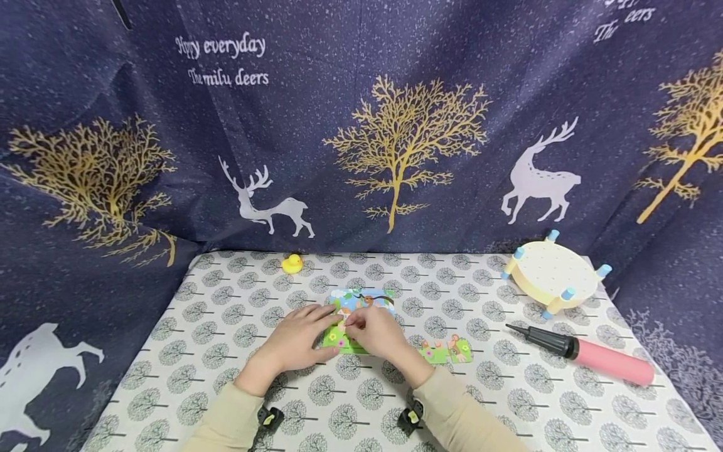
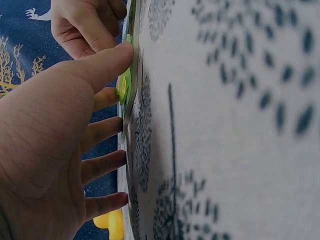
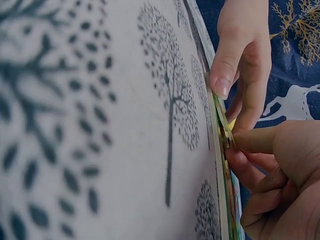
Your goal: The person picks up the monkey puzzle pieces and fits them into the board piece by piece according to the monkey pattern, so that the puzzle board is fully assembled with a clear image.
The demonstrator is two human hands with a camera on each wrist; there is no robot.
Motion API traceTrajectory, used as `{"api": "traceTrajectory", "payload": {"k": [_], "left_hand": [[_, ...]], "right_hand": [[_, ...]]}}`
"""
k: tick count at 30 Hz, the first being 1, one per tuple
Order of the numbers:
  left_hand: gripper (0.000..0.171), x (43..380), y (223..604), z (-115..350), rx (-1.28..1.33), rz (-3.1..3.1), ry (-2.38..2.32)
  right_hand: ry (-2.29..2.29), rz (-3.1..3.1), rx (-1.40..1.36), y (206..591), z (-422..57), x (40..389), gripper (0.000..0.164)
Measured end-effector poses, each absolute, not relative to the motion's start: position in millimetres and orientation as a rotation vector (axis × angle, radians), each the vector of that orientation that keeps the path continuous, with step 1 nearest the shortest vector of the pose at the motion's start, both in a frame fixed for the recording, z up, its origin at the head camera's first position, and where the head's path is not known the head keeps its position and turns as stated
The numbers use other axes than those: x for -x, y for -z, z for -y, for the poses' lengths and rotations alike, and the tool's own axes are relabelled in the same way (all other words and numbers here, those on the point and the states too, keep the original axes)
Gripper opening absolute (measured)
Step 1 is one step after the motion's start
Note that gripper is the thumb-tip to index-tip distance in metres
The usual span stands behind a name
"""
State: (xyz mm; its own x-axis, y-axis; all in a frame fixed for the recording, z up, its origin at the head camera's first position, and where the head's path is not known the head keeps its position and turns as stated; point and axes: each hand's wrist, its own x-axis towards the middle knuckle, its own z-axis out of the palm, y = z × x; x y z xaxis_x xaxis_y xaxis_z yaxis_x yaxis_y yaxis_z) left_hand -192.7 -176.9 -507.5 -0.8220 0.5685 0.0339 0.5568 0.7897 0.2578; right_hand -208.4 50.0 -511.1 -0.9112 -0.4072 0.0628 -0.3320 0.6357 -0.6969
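A colourful jigsaw puzzle [image 1: 354, 295], blue at the top and green below, lies flat in the middle of the table. My left hand [image 1: 298, 338] rests at its left side with fingers spread; the thumb touches the lower left edge. Over the puzzle, my right hand [image 1: 380, 333] pinches a green puzzle piece [image 3: 223, 116] between thumb and forefinger. That piece stands slightly tilted off the board in the right wrist view, and the fingers cover part of it. Loose green puzzle pieces [image 1: 461, 349] lie just right of the right forearm.
A yellow rubber duck [image 1: 292, 263] sits at the back left. At the right are a pink and black hand pump [image 1: 612, 362] and an upturned cream stool-like toy [image 1: 553, 273] with blue-tipped legs. A dark blue curtain [image 1: 361, 125] hangs behind the patterned tablecloth [image 1: 226, 342].
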Motion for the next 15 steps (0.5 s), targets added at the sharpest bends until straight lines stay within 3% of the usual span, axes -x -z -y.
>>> {"api": "traceTrajectory", "payload": {"k": [15], "left_hand": [[0.06,190.8,506.2,175.1,-0.947,-2.934,-0.389]], "right_hand": [[1.275,-2.755,0.549,499.4,-118.0,209.2,0.006]]}}
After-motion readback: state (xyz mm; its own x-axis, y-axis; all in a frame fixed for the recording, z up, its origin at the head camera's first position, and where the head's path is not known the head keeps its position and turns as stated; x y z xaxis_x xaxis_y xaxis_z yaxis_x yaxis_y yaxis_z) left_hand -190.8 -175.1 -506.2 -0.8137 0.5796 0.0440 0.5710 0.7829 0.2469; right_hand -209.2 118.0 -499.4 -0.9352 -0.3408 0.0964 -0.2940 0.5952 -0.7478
